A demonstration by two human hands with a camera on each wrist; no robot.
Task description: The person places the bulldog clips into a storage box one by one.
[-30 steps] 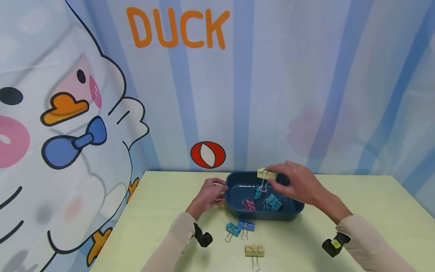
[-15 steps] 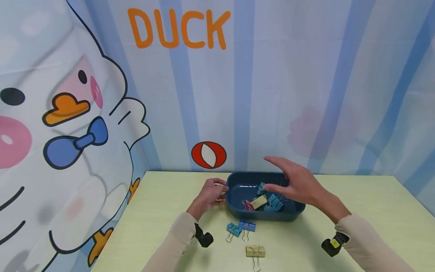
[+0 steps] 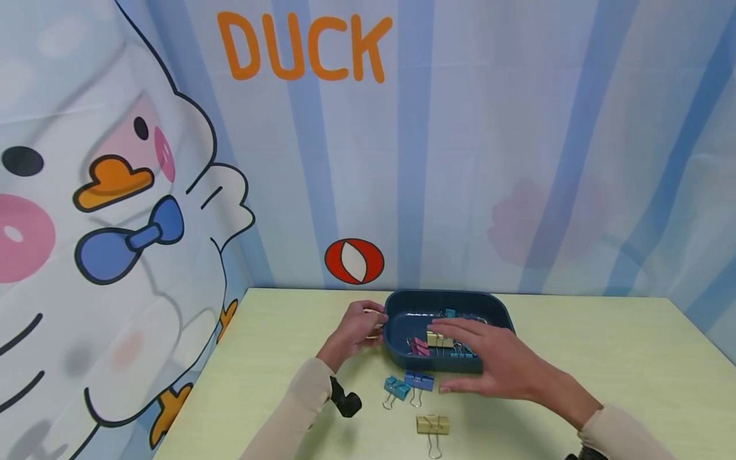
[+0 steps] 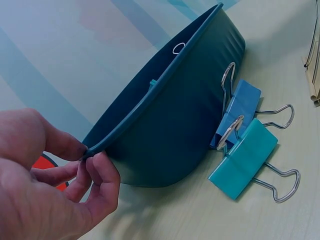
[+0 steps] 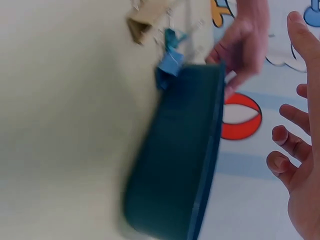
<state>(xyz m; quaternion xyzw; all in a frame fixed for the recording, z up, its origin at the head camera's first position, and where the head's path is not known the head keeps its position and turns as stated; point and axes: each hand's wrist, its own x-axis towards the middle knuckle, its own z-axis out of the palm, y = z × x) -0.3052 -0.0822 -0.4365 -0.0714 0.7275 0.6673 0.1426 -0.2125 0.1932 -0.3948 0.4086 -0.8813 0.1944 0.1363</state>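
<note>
A dark blue plastic bin [image 3: 402,359] stands on the table. My left hand [image 3: 358,329] pinches the bin's left rim between thumb and fingers, plainly seen in the left wrist view. Inside lie a yellow binder clip [image 3: 439,340], a pink binder clip [image 3: 420,347] and several teal ones, partly hidden by my right hand [image 3: 506,364]. That hand holds nothing; its fingers and thumb are spread over the bin's front right edge. In front of the bin lie a teal binder clip [image 4: 244,159], a blue binder clip [image 4: 240,107] touching it, and another yellow binder clip [image 3: 432,425] nearer me.
The pale yellow table [image 3: 604,358] reaches back to a blue striped curtain [image 3: 460,160] with a duck print. Dark wrist cameras are strapped at both sleeves, the left wrist camera [image 3: 346,401] showing most fully.
My right hand let a yellow binder clip drop into the bin, then moved down and toward me with its fingers spread. My left hand has stayed on the rim.
</note>
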